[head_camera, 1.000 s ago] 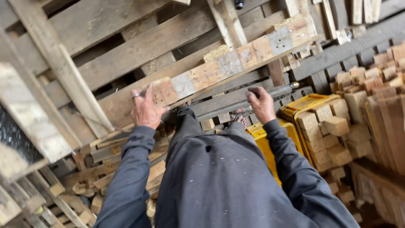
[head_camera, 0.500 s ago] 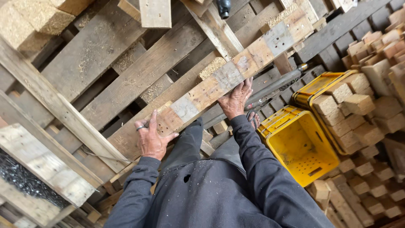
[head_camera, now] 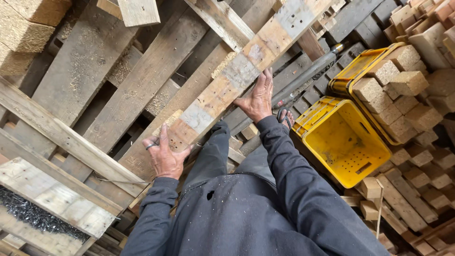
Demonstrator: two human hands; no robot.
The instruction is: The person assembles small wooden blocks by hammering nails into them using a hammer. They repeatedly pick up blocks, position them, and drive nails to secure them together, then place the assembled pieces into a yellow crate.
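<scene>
At the far left, a pale board [head_camera: 52, 204] is lying over a heap of dark nails [head_camera: 33, 215], and weathered pallet slats [head_camera: 142, 80] are running diagonally beneath everything. Pressed-chip blocks [head_camera: 28, 26] are sitting at the upper left corner.

The left hand [head_camera: 166, 154] is gripping the lower end of a long patched plank [head_camera: 237, 76]. Its fingers [head_camera: 161, 137] are wrapping over the plank's near edge, partly curled and closed on the wood; a ring is showing on one finger. The plank is lying tilted, rising from lower left to upper right across the pallet slats, with grey and tan patches alternating along its face.

The right hand [head_camera: 258, 97] is resting farther up the same plank. Its palm is lying flat against the plank's lower edge, the fingers extended and pressing on the wood rather than curling fully around it. Both dark sleeves are reaching forward from the person's dark jacket [head_camera: 237, 213].

Just right of the right hand, a dark metal bar [head_camera: 308, 73] is lying along the slats, parallel to the plank. Further right, an empty yellow crate [head_camera: 348, 142] is standing open, touching a second yellow crate [head_camera: 346, 76] that is holding chipboard blocks [head_camera: 398, 90]. Loose wooden blocks [head_camera: 417, 180] are piled at the far right.
</scene>
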